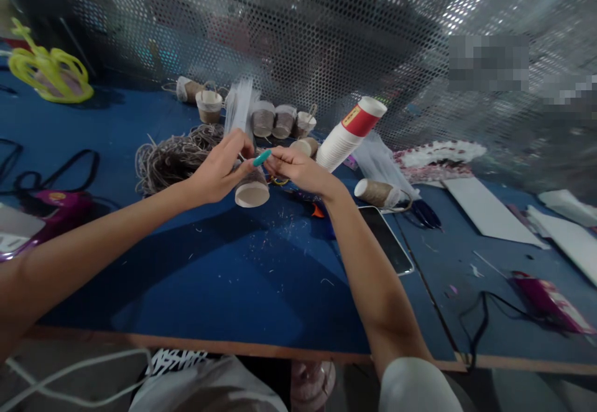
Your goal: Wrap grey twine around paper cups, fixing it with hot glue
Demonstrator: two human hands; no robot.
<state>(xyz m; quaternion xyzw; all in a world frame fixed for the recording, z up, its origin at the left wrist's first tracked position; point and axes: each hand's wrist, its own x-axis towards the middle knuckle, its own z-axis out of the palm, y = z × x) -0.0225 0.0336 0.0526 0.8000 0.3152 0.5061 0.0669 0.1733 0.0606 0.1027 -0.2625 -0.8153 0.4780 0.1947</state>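
A small paper cup wrapped in brownish twine (pixel 252 191) is tilted with its pale open rim toward me. My left hand (pixel 227 164) is closed at the narrow end of this cup, thumb and fingers bent together. Close beside it, my right hand (pixel 297 168) pinches a slim teal oval object (pixel 262 157) whose kind I cannot make out. Its fingertips almost meet my left thumb. Behind my left hand lies a loose heap of grey-brown yarn (pixel 170 160). A bundle of translucent white strips (pixel 239 107) rises just beyond my fingers.
Several wrapped cups (pixel 283 121) line the back by a perforated metal screen (pixel 298 32). A leaning stack of white paper cups (pixel 342 141) stands right of my hands. A phone (pixel 386 241) lies by my right forearm. Magenta glue guns (pixel 550 300) flank the blue table (pixel 196 294).
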